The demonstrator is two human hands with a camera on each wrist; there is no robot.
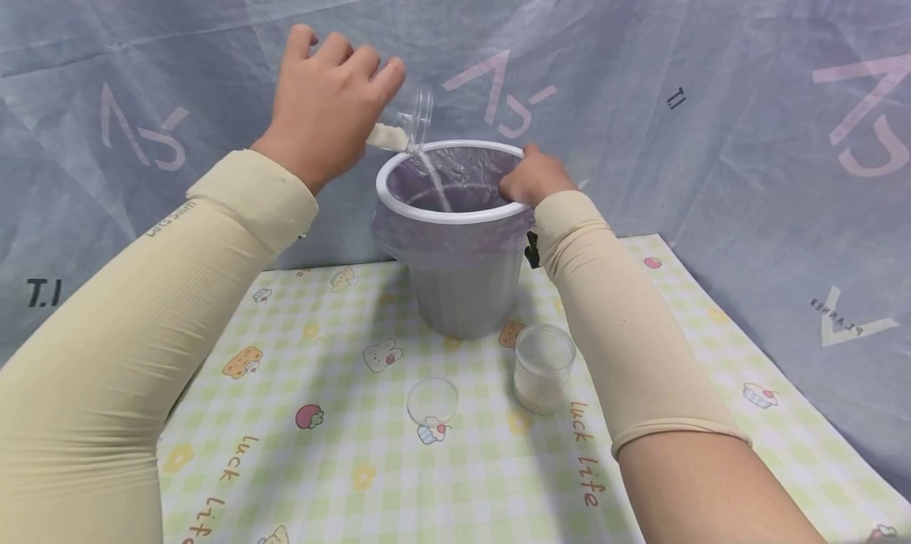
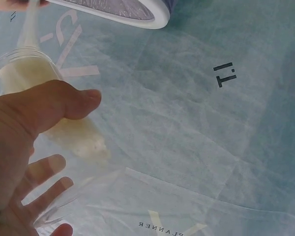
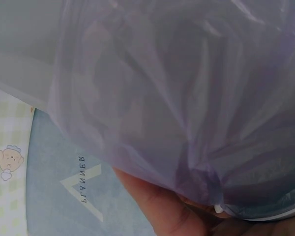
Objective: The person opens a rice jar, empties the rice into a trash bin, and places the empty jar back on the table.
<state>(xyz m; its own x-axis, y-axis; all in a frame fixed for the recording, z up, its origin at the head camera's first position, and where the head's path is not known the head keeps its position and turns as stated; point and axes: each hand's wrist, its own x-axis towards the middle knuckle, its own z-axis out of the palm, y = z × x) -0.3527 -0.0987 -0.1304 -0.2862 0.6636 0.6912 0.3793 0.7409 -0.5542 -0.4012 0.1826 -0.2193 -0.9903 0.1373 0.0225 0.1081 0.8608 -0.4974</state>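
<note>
My left hand (image 1: 327, 109) grips a clear jar (image 1: 423, 113) tipped on its side above the bin's left edge. A thin stream of whitish powder (image 1: 434, 179) runs from its mouth into the bin. In the left wrist view, the thumb lies across the jar (image 2: 83, 140), with pale contents still inside. The grey trash bin (image 1: 466, 303) stands upright, lined with a purple bag (image 1: 455, 247) folded over its white rim (image 1: 455, 217). My right hand (image 1: 541, 176) grips that rim at the right; in the right wrist view, the bag (image 3: 128, 88) partly hides the fingers.
A second clear jar (image 1: 544, 358) with some pale contents stands on the checked tablecloth (image 1: 342, 449), under my right forearm's inner side. Left of it lies a clear round lid (image 1: 432, 400). A grey-blue sheet (image 1: 605, 69) hangs behind the table.
</note>
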